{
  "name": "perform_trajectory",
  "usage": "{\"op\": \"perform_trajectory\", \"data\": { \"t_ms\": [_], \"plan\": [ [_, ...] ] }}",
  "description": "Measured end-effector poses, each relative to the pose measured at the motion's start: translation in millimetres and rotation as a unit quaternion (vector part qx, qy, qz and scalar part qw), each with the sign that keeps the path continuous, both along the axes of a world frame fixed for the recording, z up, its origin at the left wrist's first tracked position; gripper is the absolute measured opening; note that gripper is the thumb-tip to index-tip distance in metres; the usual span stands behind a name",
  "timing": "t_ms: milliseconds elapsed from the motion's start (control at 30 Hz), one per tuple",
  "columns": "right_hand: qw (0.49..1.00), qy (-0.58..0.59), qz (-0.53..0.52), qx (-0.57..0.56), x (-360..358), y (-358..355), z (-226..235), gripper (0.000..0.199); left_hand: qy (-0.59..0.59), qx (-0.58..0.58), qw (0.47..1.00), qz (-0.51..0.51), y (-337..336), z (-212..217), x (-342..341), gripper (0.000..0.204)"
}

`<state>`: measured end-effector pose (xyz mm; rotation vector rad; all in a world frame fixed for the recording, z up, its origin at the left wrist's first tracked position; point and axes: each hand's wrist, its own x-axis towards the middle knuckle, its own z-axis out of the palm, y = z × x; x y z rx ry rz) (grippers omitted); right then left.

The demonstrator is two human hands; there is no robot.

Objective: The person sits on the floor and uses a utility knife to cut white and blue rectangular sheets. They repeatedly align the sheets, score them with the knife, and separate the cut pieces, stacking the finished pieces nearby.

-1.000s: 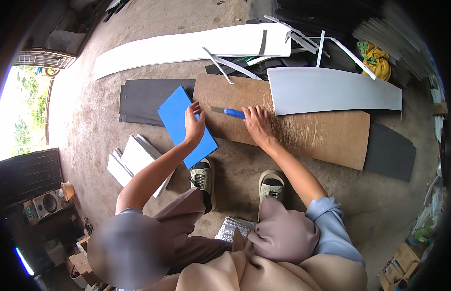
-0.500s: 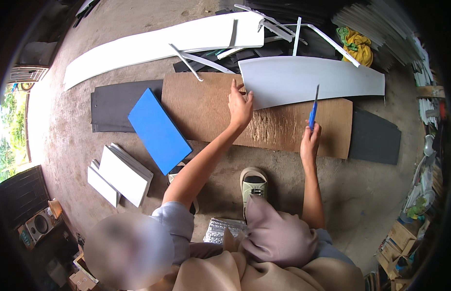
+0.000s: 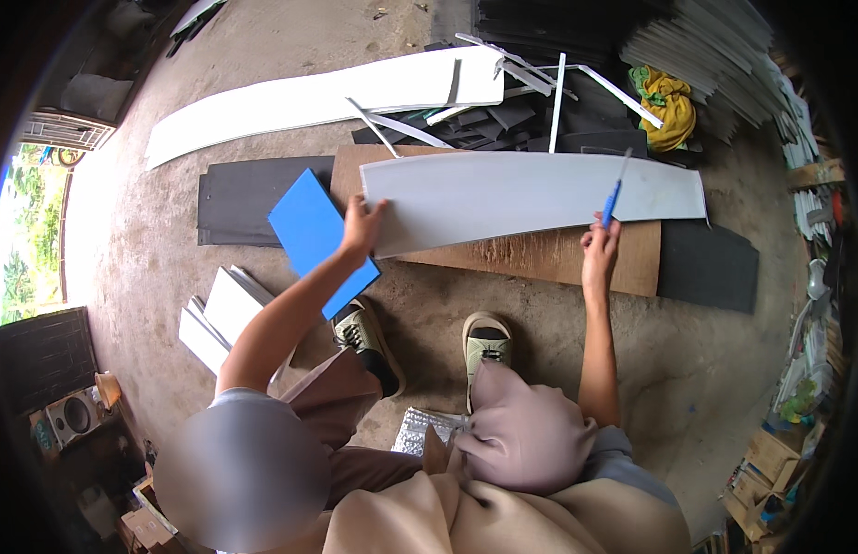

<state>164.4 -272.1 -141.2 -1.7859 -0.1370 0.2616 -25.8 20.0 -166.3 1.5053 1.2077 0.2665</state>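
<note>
My left hand (image 3: 362,224) is closed on the left end of a long pale grey-white sheet (image 3: 503,198). The sheet lies across a brown wooden board (image 3: 577,261) and covers much of it. In my right hand (image 3: 599,242) is a slim knife (image 3: 611,204) with a blue handle, its thin blade pointing away from me over the sheet's right part. A blue rectangular panel (image 3: 309,217) lies beside my left hand, with my forearm crossing in front of its near part.
Dark grey sheets (image 3: 253,180) stick out past the board's left end. A long white sheet (image 3: 327,97) lies beyond, near white offcut strips (image 3: 557,106) and a yellow-green cloth (image 3: 667,111). White panels (image 3: 233,303) are stacked at left. My shoes (image 3: 487,346) stand close by.
The pale sheet has come left and nearer to me along with my left hand, covering more of the board. My right hand still holds the knife, almost in place.
</note>
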Motion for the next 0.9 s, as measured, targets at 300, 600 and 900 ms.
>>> {"op": "perform_trajectory", "data": {
  "t_ms": [300,600,900],
  "plan": [
    [0.911,-0.225,0.261,-0.228,-68.4,134.6,-67.7,0.045,0.380,-0.004,0.923,-0.062,73.0,5.7,-146.9,0.089],
    [0.802,-0.333,0.357,-0.343,-93.5,143.6,-67.3,0.077,0.064,-0.119,0.983,0.121,7.1,-26.5,-181.5,0.073],
    [0.922,-0.147,0.293,-0.208,-24.9,140.0,-88.5,0.057,-0.202,0.269,0.926,0.173,87.5,88.2,-200.8,0.026]
  ]
}}
